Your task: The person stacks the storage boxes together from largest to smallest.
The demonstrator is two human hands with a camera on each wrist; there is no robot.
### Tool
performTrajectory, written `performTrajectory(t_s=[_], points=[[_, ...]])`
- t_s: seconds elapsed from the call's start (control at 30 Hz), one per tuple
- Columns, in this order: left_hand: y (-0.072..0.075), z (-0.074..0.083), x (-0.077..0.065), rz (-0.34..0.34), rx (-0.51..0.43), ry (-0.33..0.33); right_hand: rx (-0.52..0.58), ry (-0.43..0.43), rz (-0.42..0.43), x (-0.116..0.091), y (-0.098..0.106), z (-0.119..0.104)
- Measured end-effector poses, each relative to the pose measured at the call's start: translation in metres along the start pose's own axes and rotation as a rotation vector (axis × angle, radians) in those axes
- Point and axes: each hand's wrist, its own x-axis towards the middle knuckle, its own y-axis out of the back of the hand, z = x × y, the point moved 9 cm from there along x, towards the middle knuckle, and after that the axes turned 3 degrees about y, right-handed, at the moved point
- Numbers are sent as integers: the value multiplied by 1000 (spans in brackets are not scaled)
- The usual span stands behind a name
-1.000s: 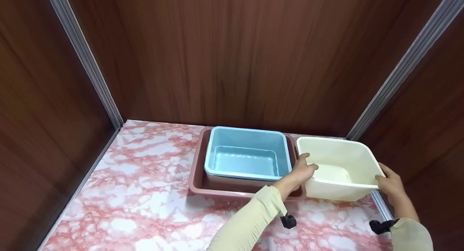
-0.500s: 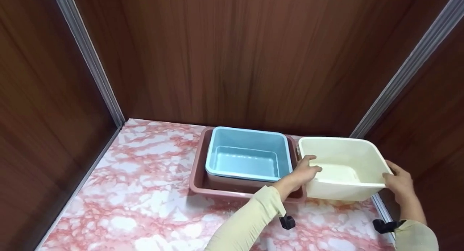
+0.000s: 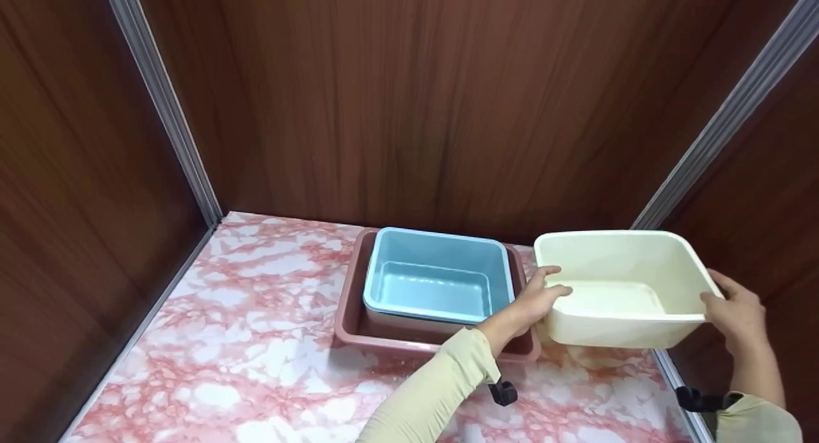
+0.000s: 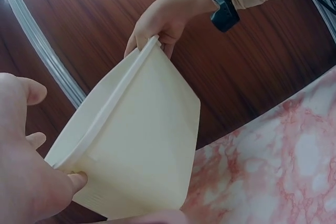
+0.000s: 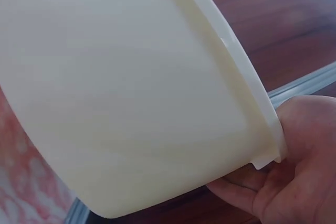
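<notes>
A cream plastic bin point(image 3: 624, 333), deep and rectangular, hangs tilted a little above the tabletop at the right. My right hand point(image 3: 736, 305) grips its right end, thumb over the rim and fingers beneath, as the right wrist view also shows. At the opposite end my left hand point(image 3: 532, 301) holds the rim, with thumb and index reaching over the inside. In the left wrist view one fingertip point(image 4: 79, 181) presses the outer wall just under the rim. To the left, a light blue bin point(image 3: 438, 296) sits inside a larger reddish-brown tub point(image 3: 350, 289).
The table has a pink and white marbled top point(image 3: 217, 340). Dark wood panels point(image 3: 397, 110) enclose its back and sides, with metal strips point(image 3: 169, 104) at the corners. The right panel stands close beside my right hand.
Both hands have lifted the cream bin and shifted it right, away from the brown tub. The right hand moved further right and up. The blue bin and tub stayed put.
</notes>
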Motion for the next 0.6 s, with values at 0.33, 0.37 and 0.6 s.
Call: performTrajectory(t_s=[0.33,0.37,0.6], points=[[2,26,-3,-90,-119,-111,205,15,111,-6,37,-37],[2,29,-4,-104,-137,-125,212,24,109,-6,40,-41],[11,50,-14,-124,-120,-209,219,37,116,-13,47,-70]])
